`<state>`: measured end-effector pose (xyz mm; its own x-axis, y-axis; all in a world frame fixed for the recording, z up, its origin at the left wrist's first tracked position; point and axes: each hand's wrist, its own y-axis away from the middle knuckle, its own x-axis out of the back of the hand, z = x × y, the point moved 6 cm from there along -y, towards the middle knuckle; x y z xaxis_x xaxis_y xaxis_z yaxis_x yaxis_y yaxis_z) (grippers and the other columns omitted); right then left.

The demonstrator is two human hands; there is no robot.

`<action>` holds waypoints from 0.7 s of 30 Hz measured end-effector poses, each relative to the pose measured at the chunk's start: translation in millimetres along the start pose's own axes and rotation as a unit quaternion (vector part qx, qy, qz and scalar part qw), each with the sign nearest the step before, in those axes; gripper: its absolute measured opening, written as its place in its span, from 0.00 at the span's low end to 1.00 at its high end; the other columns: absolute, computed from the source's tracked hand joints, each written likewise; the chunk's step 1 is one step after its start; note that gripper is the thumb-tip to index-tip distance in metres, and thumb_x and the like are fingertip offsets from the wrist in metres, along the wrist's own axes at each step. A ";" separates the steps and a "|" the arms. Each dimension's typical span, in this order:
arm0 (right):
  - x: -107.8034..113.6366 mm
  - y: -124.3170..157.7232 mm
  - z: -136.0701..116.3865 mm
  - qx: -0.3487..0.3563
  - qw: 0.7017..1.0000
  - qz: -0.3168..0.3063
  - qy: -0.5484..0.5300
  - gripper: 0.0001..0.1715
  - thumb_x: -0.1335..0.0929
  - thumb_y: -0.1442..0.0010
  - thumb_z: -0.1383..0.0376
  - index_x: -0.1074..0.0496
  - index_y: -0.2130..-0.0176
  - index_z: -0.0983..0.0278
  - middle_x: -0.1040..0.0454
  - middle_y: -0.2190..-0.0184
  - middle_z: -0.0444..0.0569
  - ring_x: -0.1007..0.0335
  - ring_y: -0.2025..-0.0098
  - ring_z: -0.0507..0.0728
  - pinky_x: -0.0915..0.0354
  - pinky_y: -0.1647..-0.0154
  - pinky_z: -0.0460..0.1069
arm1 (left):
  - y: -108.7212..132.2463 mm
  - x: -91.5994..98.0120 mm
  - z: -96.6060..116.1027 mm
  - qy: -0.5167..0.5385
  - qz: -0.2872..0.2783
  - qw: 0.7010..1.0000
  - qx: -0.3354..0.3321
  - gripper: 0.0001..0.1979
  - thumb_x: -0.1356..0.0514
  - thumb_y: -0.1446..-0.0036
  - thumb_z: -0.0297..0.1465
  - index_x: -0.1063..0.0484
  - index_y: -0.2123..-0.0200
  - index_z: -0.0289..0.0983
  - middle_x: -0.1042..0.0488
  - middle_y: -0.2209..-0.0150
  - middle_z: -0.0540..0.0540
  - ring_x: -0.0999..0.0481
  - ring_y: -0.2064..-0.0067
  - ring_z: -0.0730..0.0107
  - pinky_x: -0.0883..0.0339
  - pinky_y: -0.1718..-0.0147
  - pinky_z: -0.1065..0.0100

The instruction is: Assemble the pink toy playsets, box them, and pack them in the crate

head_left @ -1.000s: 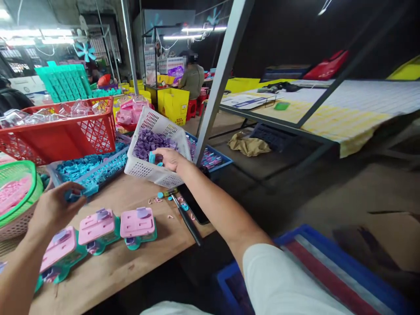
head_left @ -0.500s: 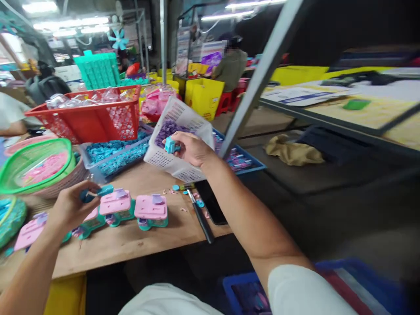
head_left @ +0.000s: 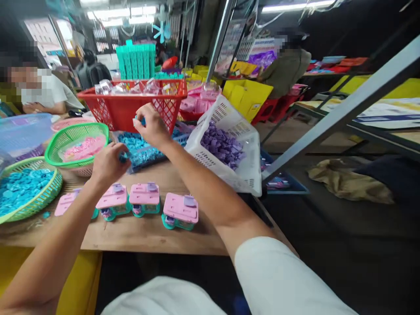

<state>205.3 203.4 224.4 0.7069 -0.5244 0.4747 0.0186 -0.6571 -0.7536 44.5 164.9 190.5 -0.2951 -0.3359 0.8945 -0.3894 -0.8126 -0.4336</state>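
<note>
My right hand (head_left: 151, 126) is raised over the tray of blue parts (head_left: 144, 148), fingers pinched on a small blue piece that barely shows. My left hand (head_left: 108, 164) is closed on a blue part just left of that tray. Below both hands, several pink-and-teal toy houses (head_left: 144, 199) stand in a row on the wooden table (head_left: 131, 236). A tilted white basket (head_left: 244, 168) of purple parts leans at the right of my right forearm.
A red basket (head_left: 131, 109) of clear pieces stands behind the blue tray. Green baskets hold pink parts (head_left: 80, 146) and blue parts (head_left: 22, 188) at left. A seated person (head_left: 42, 92) is at far left, another person (head_left: 285, 65) beyond. A grey metal post (head_left: 344, 109) slants at right.
My right hand left the white basket and swung left over the blue tray with the blue piece. The view turned left. My left hand stays closed on its blue part.
</note>
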 end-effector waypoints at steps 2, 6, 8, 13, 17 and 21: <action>46.1 60.1 -6.0 0.036 0.998 0.015 -0.047 0.05 0.33 0.34 0.63 0.33 0.58 0.60 0.30 0.56 0.47 0.31 0.51 0.57 0.28 0.50 0.55 | 55.0 -17.6 17.9 0.061 -0.043 0.994 -0.086 0.12 0.40 0.45 0.34 0.23 0.57 0.40 0.23 0.58 0.45 0.22 0.61 0.62 0.30 0.62 0.65; 125.3 210.4 -8.8 -0.074 0.993 0.086 -0.042 0.13 0.30 0.36 0.61 0.34 0.53 0.57 0.29 0.58 0.46 0.27 0.57 0.54 0.25 0.59 0.50 | 149.2 -68.9 35.0 0.115 -0.063 0.978 -0.162 0.10 0.43 0.40 0.32 0.24 0.58 0.40 0.23 0.58 0.45 0.22 0.64 0.66 0.32 0.70 0.69; 134.1 279.8 -3.2 -0.134 0.986 0.098 0.011 0.15 0.27 0.39 0.62 0.33 0.54 0.58 0.28 0.59 0.47 0.26 0.59 0.55 0.25 0.60 0.51 | 175.2 -95.8 38.0 0.109 -0.047 0.978 -0.173 0.10 0.44 0.39 0.31 0.23 0.57 0.39 0.23 0.58 0.44 0.21 0.64 0.65 0.32 0.71 0.69; 102.7 373.3 21.5 -0.145 0.984 0.051 0.095 0.07 0.27 0.38 0.62 0.30 0.63 0.59 0.27 0.61 0.50 0.26 0.53 0.60 0.26 0.49 0.59 | 183.8 -125.8 36.5 0.086 -0.008 0.985 -0.151 0.12 0.44 0.36 0.32 0.23 0.54 0.37 0.24 0.56 0.40 0.21 0.62 0.62 0.31 0.68 0.67; 95.3 393.3 29.8 -0.183 0.980 -0.010 0.079 0.08 0.29 0.37 0.61 0.29 0.68 0.60 0.29 0.57 0.53 0.26 0.52 0.60 0.26 0.49 0.57 | 182.5 -118.6 24.7 0.089 0.015 0.990 -0.107 0.15 0.42 0.36 0.37 0.25 0.50 0.39 0.26 0.52 0.39 0.21 0.56 0.59 0.30 0.64 0.65; 106.8 395.9 20.9 -0.179 0.981 -0.027 0.063 0.05 0.31 0.35 0.63 0.27 0.64 0.60 0.28 0.55 0.54 0.27 0.52 0.60 0.27 0.47 0.58 | 191.0 -118.2 11.6 0.119 0.010 0.991 -0.066 0.19 0.41 0.36 0.40 0.28 0.46 0.38 0.27 0.52 0.38 0.23 0.54 0.55 0.28 0.58 0.60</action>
<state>303.0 -101.5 -32.8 0.6178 -0.5323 0.5788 -0.2126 -0.8217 -0.5288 15.1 43.8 3.2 -0.4951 -0.2158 0.8416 -0.4885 -0.7319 -0.4750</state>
